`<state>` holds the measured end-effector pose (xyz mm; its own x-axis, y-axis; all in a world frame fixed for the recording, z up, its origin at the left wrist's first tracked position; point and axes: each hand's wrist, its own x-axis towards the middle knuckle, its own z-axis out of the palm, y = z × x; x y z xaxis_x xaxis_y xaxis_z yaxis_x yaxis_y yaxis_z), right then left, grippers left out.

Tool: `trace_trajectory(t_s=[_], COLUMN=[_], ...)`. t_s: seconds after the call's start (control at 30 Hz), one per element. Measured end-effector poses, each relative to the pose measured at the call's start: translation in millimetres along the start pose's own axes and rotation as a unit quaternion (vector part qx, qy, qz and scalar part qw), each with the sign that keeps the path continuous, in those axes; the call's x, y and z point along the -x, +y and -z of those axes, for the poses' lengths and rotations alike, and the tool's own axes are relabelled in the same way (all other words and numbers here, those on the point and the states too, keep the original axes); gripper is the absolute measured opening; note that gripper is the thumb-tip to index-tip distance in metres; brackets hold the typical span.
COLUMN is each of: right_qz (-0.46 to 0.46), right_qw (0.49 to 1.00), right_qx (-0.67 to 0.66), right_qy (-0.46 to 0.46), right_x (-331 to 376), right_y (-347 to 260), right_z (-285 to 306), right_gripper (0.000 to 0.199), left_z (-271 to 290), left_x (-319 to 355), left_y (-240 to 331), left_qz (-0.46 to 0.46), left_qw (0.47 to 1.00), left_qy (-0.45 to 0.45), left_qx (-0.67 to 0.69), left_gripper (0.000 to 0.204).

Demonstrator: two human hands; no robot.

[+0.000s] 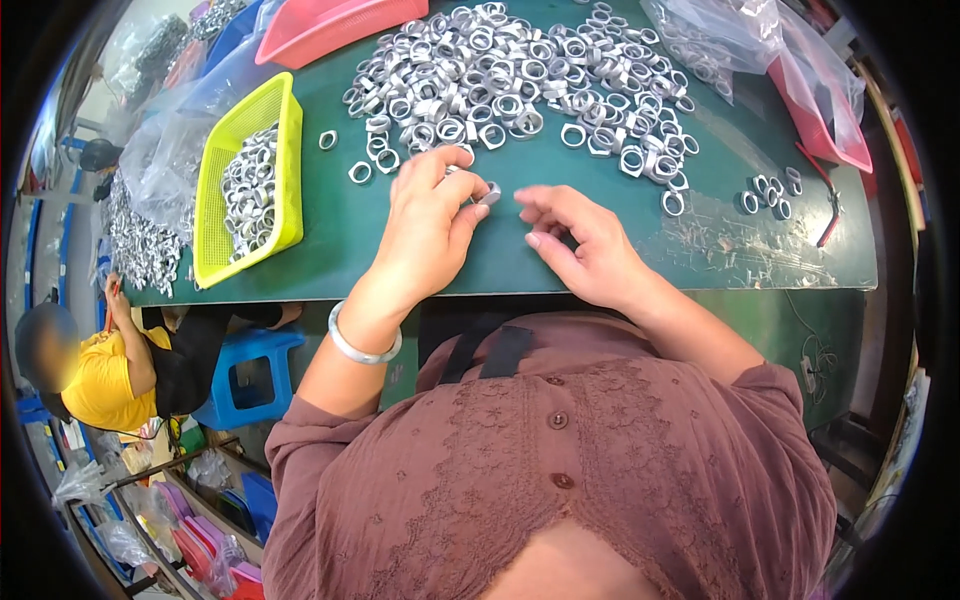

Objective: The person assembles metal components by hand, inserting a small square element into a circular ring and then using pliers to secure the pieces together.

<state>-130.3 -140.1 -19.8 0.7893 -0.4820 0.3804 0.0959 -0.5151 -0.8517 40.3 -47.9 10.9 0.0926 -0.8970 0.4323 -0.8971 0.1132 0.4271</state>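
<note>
My left hand (pixel 430 220) is closed at the near side of a big heap of silver metal ring nuts (pixel 480 70), with a bangle on its wrist. Between its thumb and fingers it pinches one ring nut (pixel 490 194); another bit of metal shows partly behind the bent fingers. Just to the right, my right hand (pixel 580 240) hovers over the table with fingers curved and apart from the thumb. I see nothing in its grasp. A yellow-green basket (pixel 292 170) holding more ring nuts stands left of my left hand.
The green table (pixel 340 240) bears shavings on its right. Several stray nuts (pixel 770 192) lie near a red-handled tool (pixel 828 215). Pink trays (pixel 335 28) and plastic bags (pixel 720 30) stand farther back. At left, a person in yellow (pixel 110 375) sits by a blue stool (pixel 245 375).
</note>
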Motion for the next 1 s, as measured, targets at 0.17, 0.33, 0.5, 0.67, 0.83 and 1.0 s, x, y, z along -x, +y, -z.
trace_trajectory(t_s=[0.17, 0.33, 0.5, 0.67, 0.83, 1.0], right_qz=[0.023, -0.050, -0.040, 0.088, 0.138, 0.084], right_qw=[0.999, 0.992, 0.991, 0.992, 0.982, 0.990], right_qx=[-0.023, -0.110, -0.116, 0.021, 0.085, -0.012], right_qy=[0.032, 0.029, 0.052, 0.086, 0.101, 0.110], right_x=[0, 4, 4, 3, 3, 5], right_y=[4, 3, 5, 4, 1, -2], right_z=[0, 4, 5, 3, 1, 0], right_gripper=[0.028, 0.019, 0.015, 0.017, 0.022, 0.030], left_z=[-2, -17, -19, -21, -37, -31], left_x=[2, 7, 13, 22, 27, 24], left_y=[14, 22, 24, 39, 43, 39], left_qz=[-0.009, 0.042, 0.147, 0.289, 0.239, 0.297], left_qw=[0.984, 0.966, 0.929, 0.823, 0.838, 0.753], left_qy=[-0.059, -0.025, 0.034, 0.011, 0.063, 0.047], left_qx=[0.166, 0.253, 0.337, 0.489, 0.487, 0.585], left_gripper=[0.011, 0.009, 0.009, 0.012, 0.013, 0.015])
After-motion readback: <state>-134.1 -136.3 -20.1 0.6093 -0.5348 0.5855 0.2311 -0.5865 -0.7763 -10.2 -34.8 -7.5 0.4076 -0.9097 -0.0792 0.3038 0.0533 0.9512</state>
